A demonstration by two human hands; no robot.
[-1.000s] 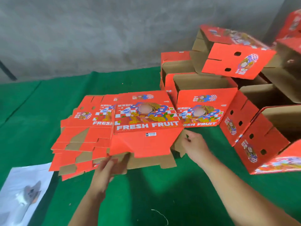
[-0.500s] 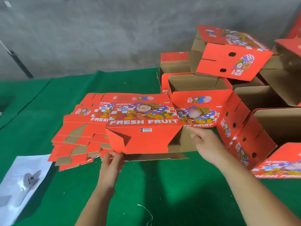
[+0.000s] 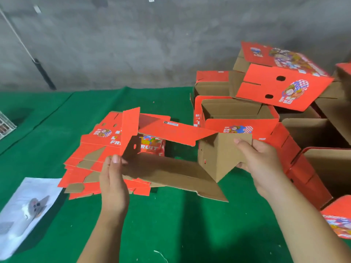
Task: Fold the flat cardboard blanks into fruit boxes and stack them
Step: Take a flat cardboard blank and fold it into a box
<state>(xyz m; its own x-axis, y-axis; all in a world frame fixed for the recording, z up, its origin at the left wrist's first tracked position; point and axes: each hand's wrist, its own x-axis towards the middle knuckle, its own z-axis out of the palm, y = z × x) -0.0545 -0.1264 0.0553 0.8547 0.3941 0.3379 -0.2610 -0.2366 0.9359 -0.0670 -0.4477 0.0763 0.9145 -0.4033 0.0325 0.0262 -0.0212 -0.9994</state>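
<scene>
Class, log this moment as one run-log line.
step: opening blank | left hand: pinches blank | right hand: grips side panel | flat stack: beneath

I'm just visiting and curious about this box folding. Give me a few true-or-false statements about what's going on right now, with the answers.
1. Both hands hold one half-opened box blank. True: the left hand pinches its left flap and the right hand grips its brown right panel.
2. The flat blanks lie on a blue cloth. False: the cloth is green.
3. Folded boxes are piled on the right. True.
4. The blank in the hands is already a closed box. False: its flaps stand open.
</scene>
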